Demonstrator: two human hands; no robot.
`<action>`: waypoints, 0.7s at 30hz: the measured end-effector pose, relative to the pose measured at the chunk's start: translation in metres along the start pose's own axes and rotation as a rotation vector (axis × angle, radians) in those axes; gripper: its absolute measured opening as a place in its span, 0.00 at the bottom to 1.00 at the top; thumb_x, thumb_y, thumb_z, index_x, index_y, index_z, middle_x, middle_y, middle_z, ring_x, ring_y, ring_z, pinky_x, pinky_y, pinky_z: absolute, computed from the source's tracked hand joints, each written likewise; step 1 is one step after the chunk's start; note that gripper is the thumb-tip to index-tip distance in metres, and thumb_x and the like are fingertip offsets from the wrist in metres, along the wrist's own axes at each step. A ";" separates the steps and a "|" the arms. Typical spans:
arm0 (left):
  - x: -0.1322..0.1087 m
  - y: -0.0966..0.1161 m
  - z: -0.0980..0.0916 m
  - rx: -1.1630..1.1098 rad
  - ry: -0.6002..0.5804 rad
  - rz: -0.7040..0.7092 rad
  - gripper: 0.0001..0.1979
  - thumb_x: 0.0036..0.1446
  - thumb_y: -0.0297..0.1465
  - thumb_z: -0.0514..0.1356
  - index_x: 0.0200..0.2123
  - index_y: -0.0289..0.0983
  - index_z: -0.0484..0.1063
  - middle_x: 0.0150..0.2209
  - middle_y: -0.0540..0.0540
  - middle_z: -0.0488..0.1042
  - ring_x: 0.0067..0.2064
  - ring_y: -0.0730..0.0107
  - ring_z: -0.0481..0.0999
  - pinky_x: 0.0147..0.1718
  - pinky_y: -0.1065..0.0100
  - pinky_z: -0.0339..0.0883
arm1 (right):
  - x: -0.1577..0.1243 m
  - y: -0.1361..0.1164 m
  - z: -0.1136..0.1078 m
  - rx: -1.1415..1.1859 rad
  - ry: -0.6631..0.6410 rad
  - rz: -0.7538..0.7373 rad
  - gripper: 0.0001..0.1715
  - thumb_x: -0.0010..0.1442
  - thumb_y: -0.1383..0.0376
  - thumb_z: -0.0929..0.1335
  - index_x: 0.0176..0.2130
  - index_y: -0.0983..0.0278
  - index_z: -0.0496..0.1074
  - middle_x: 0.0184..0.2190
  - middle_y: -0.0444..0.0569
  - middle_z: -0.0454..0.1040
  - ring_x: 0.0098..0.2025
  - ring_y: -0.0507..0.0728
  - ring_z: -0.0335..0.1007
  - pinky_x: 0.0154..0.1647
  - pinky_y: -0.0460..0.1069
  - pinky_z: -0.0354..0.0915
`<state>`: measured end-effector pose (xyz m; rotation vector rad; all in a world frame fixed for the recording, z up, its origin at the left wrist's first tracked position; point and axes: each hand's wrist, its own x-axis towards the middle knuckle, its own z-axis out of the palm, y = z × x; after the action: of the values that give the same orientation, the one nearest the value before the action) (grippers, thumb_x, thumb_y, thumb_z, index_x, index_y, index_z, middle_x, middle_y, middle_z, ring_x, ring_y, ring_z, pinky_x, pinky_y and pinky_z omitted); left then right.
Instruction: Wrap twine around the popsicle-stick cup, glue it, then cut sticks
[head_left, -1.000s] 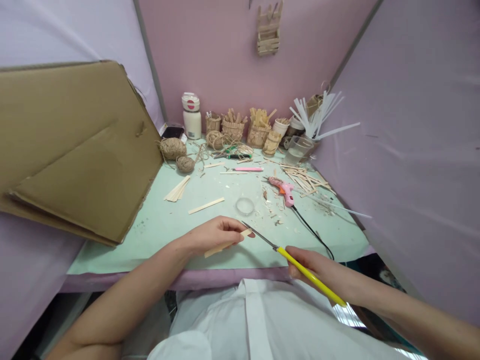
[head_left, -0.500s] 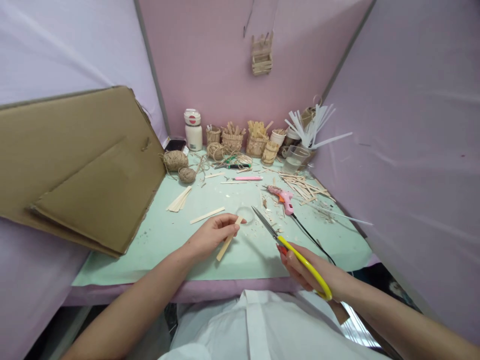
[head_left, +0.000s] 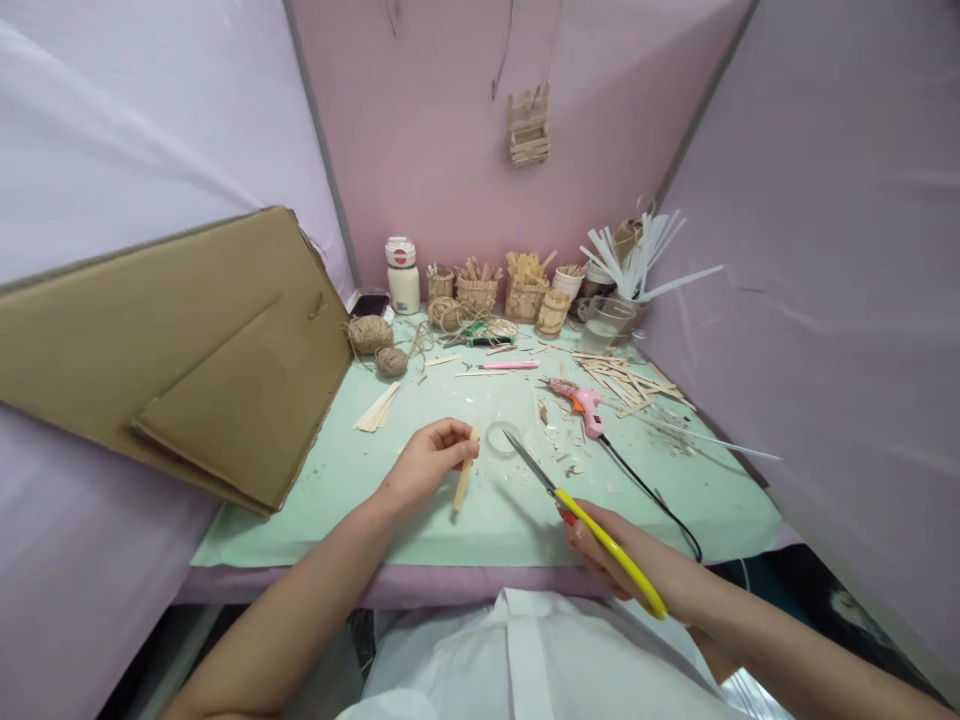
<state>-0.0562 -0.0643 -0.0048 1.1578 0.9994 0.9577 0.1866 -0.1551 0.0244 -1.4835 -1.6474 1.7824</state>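
My left hand (head_left: 431,462) pinches a flat wooden craft stick (head_left: 464,482) between thumb and fingers, its lower end tilted toward me above the table. In my right hand (head_left: 611,545) are scissors (head_left: 604,530) with yellow handles. Their blades look closed and point up and left, past a clear ring, perhaps a tape roll (head_left: 501,437), on the table. The right fingers are partly hidden by the handle. Left of my left hand lies a small fan of craft sticks (head_left: 377,408).
A pink glue gun (head_left: 589,408) with a black cord lies on the right, near a pile of sticks (head_left: 619,380). Twine balls (head_left: 370,335), a pink pen-like tool (head_left: 510,365) and stick-filled cups (head_left: 478,293) stand or lie farther back. Cardboard sheets (head_left: 247,390) lean on the left.
The view has shifted slightly. The stick in my left hand stands more upright than before. A loose stick beyond that hand no longer shows. The scissors stay in my right hand.
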 end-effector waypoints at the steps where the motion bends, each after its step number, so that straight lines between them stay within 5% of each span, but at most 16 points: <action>1: 0.001 0.002 -0.002 -0.017 0.028 -0.008 0.13 0.42 0.36 0.67 0.29 0.36 0.70 0.25 0.53 0.69 0.28 0.77 0.66 0.29 0.74 0.60 | 0.000 -0.001 0.000 0.001 -0.002 -0.004 0.26 0.58 0.41 0.59 0.33 0.61 0.57 0.21 0.36 0.50 0.22 0.48 0.42 0.19 0.44 0.46; 12: 0.023 0.034 -0.050 0.056 0.213 0.005 0.18 0.36 0.40 0.69 0.27 0.36 0.69 0.26 0.52 0.70 0.29 0.77 0.68 0.30 0.73 0.63 | 0.006 0.003 0.004 -0.066 -0.033 0.015 0.24 0.58 0.42 0.58 0.32 0.60 0.57 0.22 0.38 0.52 0.21 0.48 0.45 0.19 0.45 0.48; 17: 0.041 0.060 -0.094 0.534 0.392 0.111 0.15 0.40 0.40 0.66 0.29 0.35 0.74 0.27 0.50 0.73 0.29 0.73 0.68 0.30 0.71 0.61 | 0.008 0.006 0.009 -0.092 0.060 -0.029 0.23 0.57 0.45 0.62 0.31 0.61 0.57 0.24 0.39 0.56 0.22 0.48 0.48 0.20 0.45 0.49; 21: 0.058 0.059 -0.115 0.857 0.459 0.057 0.12 0.46 0.36 0.61 0.32 0.35 0.77 0.29 0.47 0.76 0.30 0.69 0.71 0.29 0.70 0.60 | 0.011 0.011 0.009 -0.104 0.040 -0.083 0.21 0.60 0.47 0.60 0.31 0.62 0.59 0.22 0.38 0.55 0.22 0.48 0.47 0.22 0.45 0.51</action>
<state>-0.1553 0.0297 0.0329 1.7034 1.8638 0.8711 0.1790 -0.1546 0.0078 -1.4616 -1.7794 1.6361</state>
